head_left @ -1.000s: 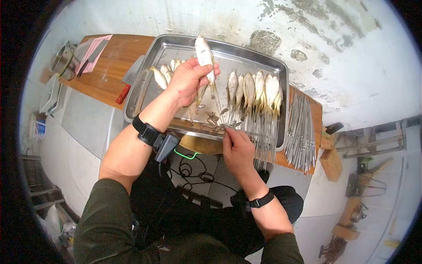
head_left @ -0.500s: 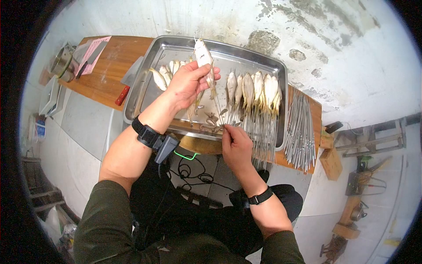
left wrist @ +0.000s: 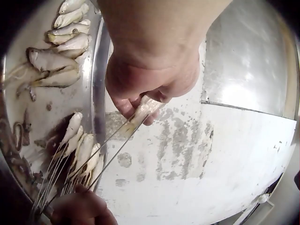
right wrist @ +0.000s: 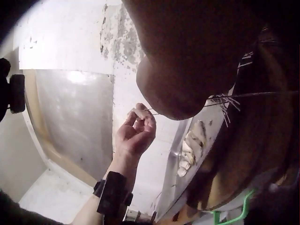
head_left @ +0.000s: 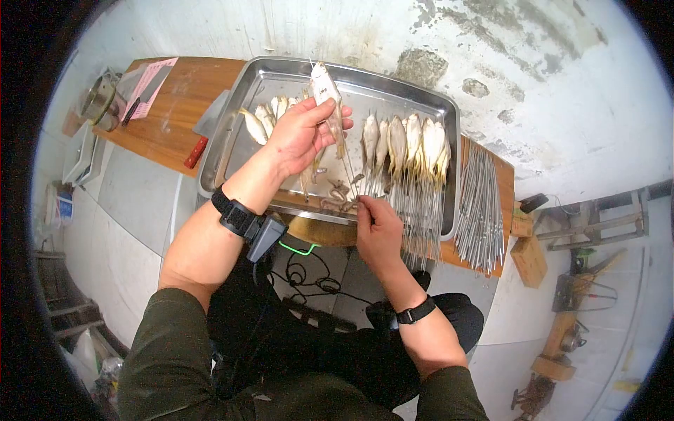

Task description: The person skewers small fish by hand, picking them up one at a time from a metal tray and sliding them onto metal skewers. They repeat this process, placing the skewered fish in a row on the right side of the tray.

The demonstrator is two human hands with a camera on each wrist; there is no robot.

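My left hand (head_left: 303,133) grips a small pale fish (head_left: 325,85) above the tray (head_left: 281,67), its head end pointing away from me. Thin metal skewers (left wrist: 115,158) run from the fish's tail end to my right hand (head_left: 380,231), whose thumb and fingers pinch them near the tray's front edge. Right of my hands lies a row of skewered fish (head_left: 397,140), the rods pointing toward me. Loose fish (head_left: 254,126) lie at the tray's left, partly behind my left hand. Dark scraps (head_left: 338,195) sit near the tray's front.
A bundle of metal skewers (head_left: 480,210) lies on the wooden board right of the tray. At the left are a red-handled cleaver (head_left: 196,151), a knife on pink paper (head_left: 149,91) and a metal pot (head_left: 100,98). The stained wall (head_left: 351,28) rises behind.
My left hand and the fish have dipped slightly toward me since the earliest frame. My right hand has risen a little, still pinching the skewers.
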